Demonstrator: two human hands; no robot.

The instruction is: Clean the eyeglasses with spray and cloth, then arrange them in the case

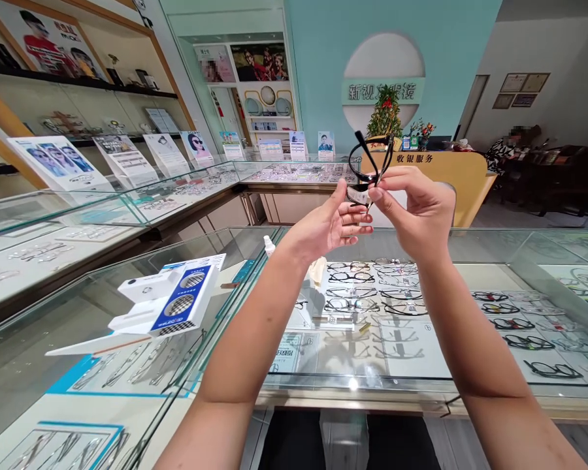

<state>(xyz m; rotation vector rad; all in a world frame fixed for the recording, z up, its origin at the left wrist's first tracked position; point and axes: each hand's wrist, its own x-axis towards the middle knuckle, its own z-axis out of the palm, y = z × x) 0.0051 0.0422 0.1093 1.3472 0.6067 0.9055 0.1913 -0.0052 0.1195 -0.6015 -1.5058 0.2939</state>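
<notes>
I hold a pair of black-framed glasses (367, 163) up at chest height over a glass display counter (470, 245). My right hand (416, 209) pinches the frame near its lower edge, fingers closed on it. My left hand (330, 225) is beside it, palm up, fingertips touching the lower part of the glasses where a small white tag hangs. The temples stick up and away from me.
Rows of glasses (372, 287) lie inside the counter. A white and blue box display (169, 303) and a small white bottle (269, 245) stand on the glass to the left. More counters (294, 171), placards and a yellow cashier desk (451, 176) stand behind; a person sits at far right.
</notes>
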